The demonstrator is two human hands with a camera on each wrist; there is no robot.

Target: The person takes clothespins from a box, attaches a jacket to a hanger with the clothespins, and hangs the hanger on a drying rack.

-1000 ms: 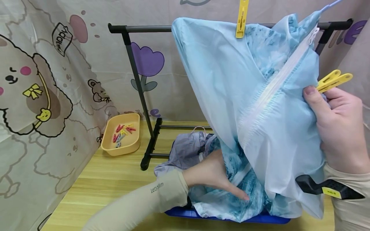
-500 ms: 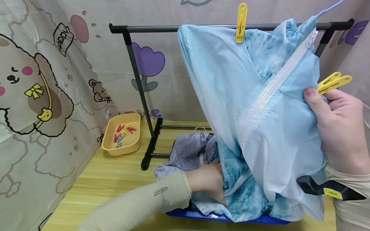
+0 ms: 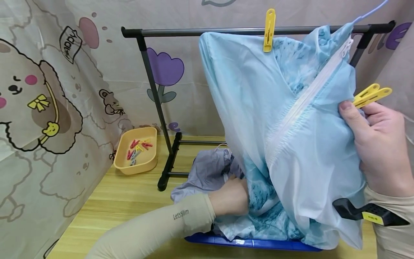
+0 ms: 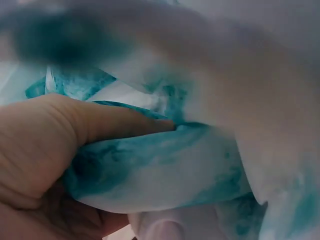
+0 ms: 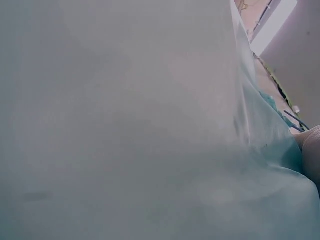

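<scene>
1. The light blue jacket (image 3: pixel 247 97) hung in front of the black rail (image 3: pixel 174 32), its lower part gathered over the blue tray (image 3: pixel 245 243); its hanger hook (image 3: pixel 370 12) ran up out of view, so what bore it could not be told.
2. The relation that mattered: the jacket lay between the two hands, its white zip (image 3: pixel 308 94) slanting from upper right to lower left, roughly from the right hand's side down toward the left.
3. The left hand (image 3: pixel 231 197) was nearer the low, bunched end. Its grip was narrow: the left wrist view showed thumb above and fingertip below a fold of teal-patterned cloth, which looked like the jacket's own.
4. The right hand (image 3: pixel 381 144) was higher, at the jacket's right side edge, holding cloth together with a yellow clothespin (image 3: pixel 376 96); whether that clothespin bit the cloth could not be told.
5. A second yellow clothespin (image 3: pixel 269 30) stood upright on the jacket's upper edge, well apart from both hands.
6. Just beside the left hand, a grey-purple garment (image 3: pixel 205 169) lay crumpled; the orange bin (image 3: pixel 118 163) sat farther left on the bench (image 3: pixel 106 199).
</scene>
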